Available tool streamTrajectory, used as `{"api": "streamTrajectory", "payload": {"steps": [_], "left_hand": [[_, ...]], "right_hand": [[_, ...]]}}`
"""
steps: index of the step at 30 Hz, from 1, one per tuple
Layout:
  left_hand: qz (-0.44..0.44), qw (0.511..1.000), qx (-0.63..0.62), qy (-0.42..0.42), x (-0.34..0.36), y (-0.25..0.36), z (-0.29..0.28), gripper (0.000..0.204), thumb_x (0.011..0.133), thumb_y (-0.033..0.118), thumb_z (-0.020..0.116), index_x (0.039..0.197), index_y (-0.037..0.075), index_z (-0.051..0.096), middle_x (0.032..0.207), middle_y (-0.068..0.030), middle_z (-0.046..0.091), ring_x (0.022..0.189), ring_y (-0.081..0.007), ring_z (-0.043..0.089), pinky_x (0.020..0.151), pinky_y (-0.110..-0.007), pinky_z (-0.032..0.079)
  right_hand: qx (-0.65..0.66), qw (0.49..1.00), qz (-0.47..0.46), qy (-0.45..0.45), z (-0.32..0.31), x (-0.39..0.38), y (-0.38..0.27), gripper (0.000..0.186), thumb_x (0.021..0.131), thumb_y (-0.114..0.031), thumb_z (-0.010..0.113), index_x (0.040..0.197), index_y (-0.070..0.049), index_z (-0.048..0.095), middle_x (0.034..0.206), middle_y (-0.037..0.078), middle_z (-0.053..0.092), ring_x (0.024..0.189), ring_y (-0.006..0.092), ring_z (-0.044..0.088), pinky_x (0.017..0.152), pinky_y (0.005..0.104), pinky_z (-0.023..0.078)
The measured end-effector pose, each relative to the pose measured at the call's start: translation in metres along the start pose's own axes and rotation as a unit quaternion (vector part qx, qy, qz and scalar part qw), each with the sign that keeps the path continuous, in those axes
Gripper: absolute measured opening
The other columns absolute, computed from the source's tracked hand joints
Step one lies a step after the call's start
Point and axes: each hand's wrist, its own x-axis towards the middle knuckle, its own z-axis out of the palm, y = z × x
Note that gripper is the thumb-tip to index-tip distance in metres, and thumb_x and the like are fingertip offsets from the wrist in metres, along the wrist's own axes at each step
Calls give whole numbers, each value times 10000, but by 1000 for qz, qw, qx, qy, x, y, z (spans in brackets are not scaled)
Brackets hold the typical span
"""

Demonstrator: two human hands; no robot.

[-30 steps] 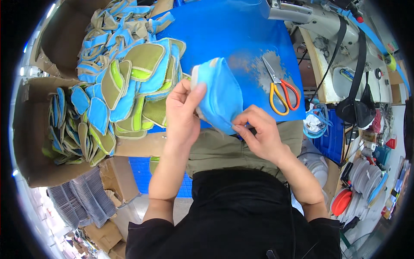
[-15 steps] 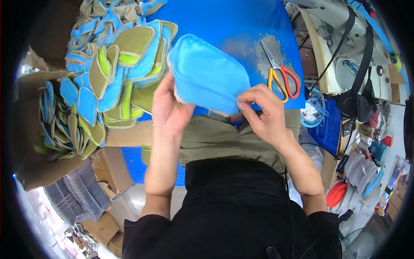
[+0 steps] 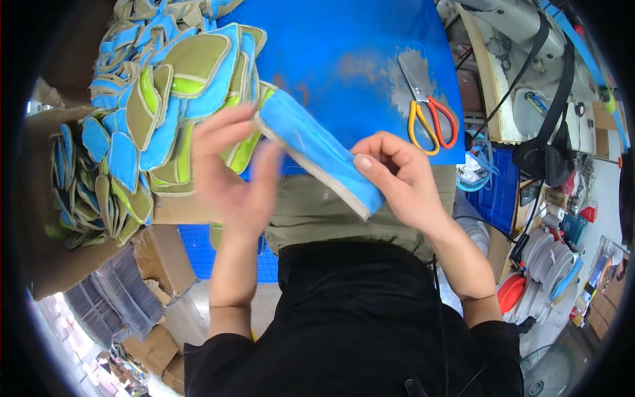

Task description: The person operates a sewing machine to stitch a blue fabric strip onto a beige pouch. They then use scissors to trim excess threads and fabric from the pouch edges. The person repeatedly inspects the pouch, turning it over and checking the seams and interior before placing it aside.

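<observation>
My right hand (image 3: 400, 185) grips a blue fabric piece (image 3: 311, 145) with a pale edging, turned to show its narrow side and slanting from upper left to lower right. My left hand (image 3: 235, 172), blurred, is open with fingers apart beside the piece's upper left end. A pile of blue, olive and lime padded pieces (image 3: 202, 59) lies on the blue work surface (image 3: 311, 46), left of the held piece. Scissors (image 3: 428, 122) with red and yellow handles lie to the right.
A cardboard box (image 3: 53, 271) of similar pieces is at left, above stacked grey items (image 3: 126, 298). At right are a machine (image 3: 516, 26) with hanging straps, a blue bin (image 3: 496, 192) and stacked white discs (image 3: 536, 264). My lap (image 3: 350, 205) is below the work edge.
The fabric piece has turned from its broad blue face to its narrow edge, held by my right hand. My left hand has come off it, moving left with its fingers spreading.
</observation>
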Motion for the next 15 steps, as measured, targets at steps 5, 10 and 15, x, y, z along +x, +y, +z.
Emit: {"api": "streamTrajectory", "payload": {"steps": [5,10,15], "left_hand": [[134,941,92,-297,19,0,24,268,782,147,809,1018,100,691,970,-81,651,1050,-301,609,1113,-488,372],[62,907,63,-413,0,-43,49,294,752,131,821,1018,103,699,978,-70,648,1029,-307,606,1074,-486,393],[145,922,51,-355,-20,-70,80,339,751,137,822,1059,101,686,1023,-82,656,1046,-316,604,993,-481,424]], "right_hand": [[45,999,-6,29,-3,15,38,162,1002,-167,680,1035,-9,666,914,-22,654,816,33,533,717,230,459],[-240,970,-36,24,-22,10,47,165,905,-95,710,1043,-24,655,897,94,625,742,193,587,685,319,485],[-384,918,-92,36,-47,-1,55,217,883,-81,664,1094,-35,645,988,174,628,921,365,647,806,454,524]]}}
